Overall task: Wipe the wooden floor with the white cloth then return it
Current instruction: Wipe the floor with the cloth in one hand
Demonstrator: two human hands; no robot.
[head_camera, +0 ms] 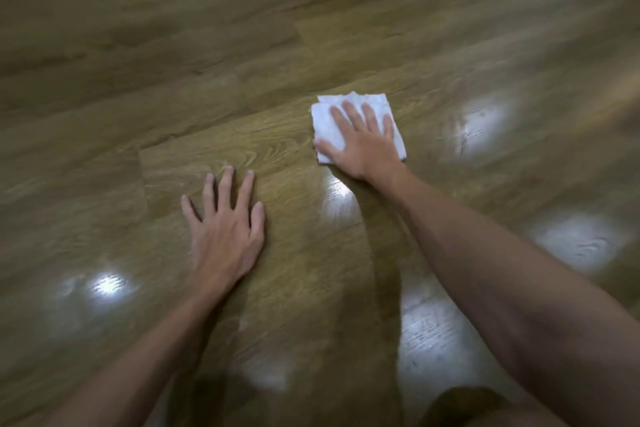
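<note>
Wiping underway: right hand (pixel 362 140), fingers (pixel 349 111) spread, presses folded white cloth (pixel 323 125) onto brown wooden floor (pixel 207 80); left hand (pixel 227 229) splayed nearby; return pending

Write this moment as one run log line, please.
phase: wiping | right hand: flat on white cloth | left hand: flat on wooden floor

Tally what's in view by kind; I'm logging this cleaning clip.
White cloth, folded, under the right hand: 1
Hands, left hand flat on the wooden floor, right hand pressing the cloth: 2
Wooden floor: 1
Total: 4
</note>
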